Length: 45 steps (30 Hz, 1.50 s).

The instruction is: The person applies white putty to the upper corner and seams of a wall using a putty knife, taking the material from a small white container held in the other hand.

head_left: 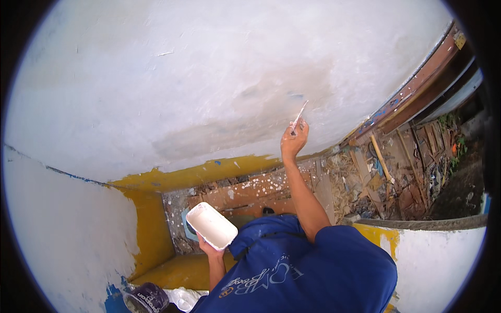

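My left hand [210,247] is closed on a white rectangular tub [229,243], its fingers under and along the near side. Smooth white paste [211,227] lies inside the tub. Out in front, my right hand [295,138] grips a putty knife [301,113], a thin, white-smeared blade seen nearly edge-on. The knife points up and to the right, close to the white wall [209,78]; whether it touches cannot be made out. Around and left of it spreads a greyish, damp-looking patch [229,125] on the wall.
A yellow band [198,175] runs along the wall's foot. Paint-spotted brown boards [245,190] lie below. Planks and debris [376,172] fill the right side. A dark bucket [146,298] and a white plastic bag [183,298] sit at lower left, by a side wall [68,224].
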Motion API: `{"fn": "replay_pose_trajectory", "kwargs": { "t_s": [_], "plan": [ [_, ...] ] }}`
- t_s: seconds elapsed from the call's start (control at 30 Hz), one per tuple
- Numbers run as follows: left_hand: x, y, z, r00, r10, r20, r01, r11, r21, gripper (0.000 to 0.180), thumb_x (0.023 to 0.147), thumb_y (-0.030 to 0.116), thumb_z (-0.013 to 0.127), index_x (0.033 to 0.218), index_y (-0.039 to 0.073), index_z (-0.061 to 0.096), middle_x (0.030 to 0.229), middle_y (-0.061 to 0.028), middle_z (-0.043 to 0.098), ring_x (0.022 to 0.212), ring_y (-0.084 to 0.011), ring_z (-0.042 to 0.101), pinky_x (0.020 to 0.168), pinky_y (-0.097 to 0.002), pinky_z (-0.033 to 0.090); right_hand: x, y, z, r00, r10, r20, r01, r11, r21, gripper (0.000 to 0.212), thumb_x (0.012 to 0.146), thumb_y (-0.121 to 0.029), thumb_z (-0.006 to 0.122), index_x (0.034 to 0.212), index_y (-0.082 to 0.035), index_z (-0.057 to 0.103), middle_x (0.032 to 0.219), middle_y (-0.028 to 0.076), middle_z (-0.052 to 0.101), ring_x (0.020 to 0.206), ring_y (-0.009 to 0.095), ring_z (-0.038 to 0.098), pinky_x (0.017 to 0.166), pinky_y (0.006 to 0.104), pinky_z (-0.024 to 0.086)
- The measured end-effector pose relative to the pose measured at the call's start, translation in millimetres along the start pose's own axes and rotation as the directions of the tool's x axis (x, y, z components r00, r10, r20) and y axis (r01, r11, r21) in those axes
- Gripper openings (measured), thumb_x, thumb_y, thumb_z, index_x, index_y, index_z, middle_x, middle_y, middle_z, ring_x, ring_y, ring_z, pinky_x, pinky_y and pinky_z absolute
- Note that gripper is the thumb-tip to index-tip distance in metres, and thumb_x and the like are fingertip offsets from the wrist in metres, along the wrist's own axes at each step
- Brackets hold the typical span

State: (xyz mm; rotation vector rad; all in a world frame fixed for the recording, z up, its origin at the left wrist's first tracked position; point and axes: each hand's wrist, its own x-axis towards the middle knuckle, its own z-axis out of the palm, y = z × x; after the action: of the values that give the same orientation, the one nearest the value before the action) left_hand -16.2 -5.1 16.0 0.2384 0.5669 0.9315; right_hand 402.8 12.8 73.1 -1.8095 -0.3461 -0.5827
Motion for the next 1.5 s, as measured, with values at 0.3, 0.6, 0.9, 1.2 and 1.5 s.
{"fn": "replay_pose_trajectory", "kwargs": {
  "t_s": [0.3,0.6,0.9,1.2,1.5],
  "plan": [
    [0,1,2,1.0,-0.009,-0.015,0.008,0.999,-0.037,0.057,0.098,0.047,0.041,0.141,0.009,0.042,0.134,-0.012,0.054,0.119,-0.0338,0.055,0.101,-0.0532,0.045,-60,-34,-7,0.985,-0.082,0.149,0.045,0.97,0.24,0.034,0.082,0.004,0.059,0.115,0.005,0.065,0.113,0.02,0.06,0.096,0.035,0.061,0.084,0.0376,0.049],
    [2,-2,-4,0.998,-0.046,-0.048,0.045,0.999,-0.031,0.055,0.1,0.046,0.039,0.14,0.009,0.043,0.131,-0.0113,0.055,0.118,-0.033,0.055,0.101,-0.0524,0.045,3,-47,-15,0.983,-0.162,0.084,0.164,0.986,-0.026,0.043,0.079,0.001,0.062,0.121,-0.006,0.064,0.115,0.017,0.059,0.103,0.034,0.058,0.082,0.0424,0.05],
    [5,-6,-13,0.997,0.005,-0.081,-0.006,1.0,-0.017,0.056,0.099,0.047,0.038,0.139,0.008,0.044,0.132,-0.0117,0.055,0.119,-0.0333,0.055,0.1,-0.0529,0.046,-21,-57,-13,0.996,0.093,0.014,-0.094,0.978,0.184,0.04,0.078,0.001,0.065,0.118,-0.001,0.066,0.116,0.019,0.058,0.099,0.035,0.059,0.083,0.0423,0.049],
    [5,-3,-17,0.997,-0.075,-0.031,0.075,0.997,-0.002,0.06,0.098,0.051,0.04,0.142,0.009,0.041,0.137,-0.0095,0.053,0.121,-0.0332,0.054,0.102,-0.0531,0.044,-81,-107,9,0.914,-0.143,0.379,0.14,0.989,0.036,0.05,0.073,0.003,0.068,0.122,-0.003,0.061,0.125,0.019,0.052,0.11,0.038,0.052,0.086,0.0439,0.047],
    [10,-2,-7,0.996,-0.038,-0.075,0.036,0.999,-0.025,0.057,0.099,0.048,0.037,0.14,0.009,0.043,0.132,-0.0109,0.055,0.119,-0.0344,0.055,0.101,-0.0536,0.045,48,-17,-54,0.997,-0.018,-0.071,0.011,0.996,-0.091,0.035,0.084,-0.002,0.06,0.119,0.003,0.063,0.109,0.02,0.06,0.092,0.035,0.06,0.077,0.0422,0.049]
  ]
}}
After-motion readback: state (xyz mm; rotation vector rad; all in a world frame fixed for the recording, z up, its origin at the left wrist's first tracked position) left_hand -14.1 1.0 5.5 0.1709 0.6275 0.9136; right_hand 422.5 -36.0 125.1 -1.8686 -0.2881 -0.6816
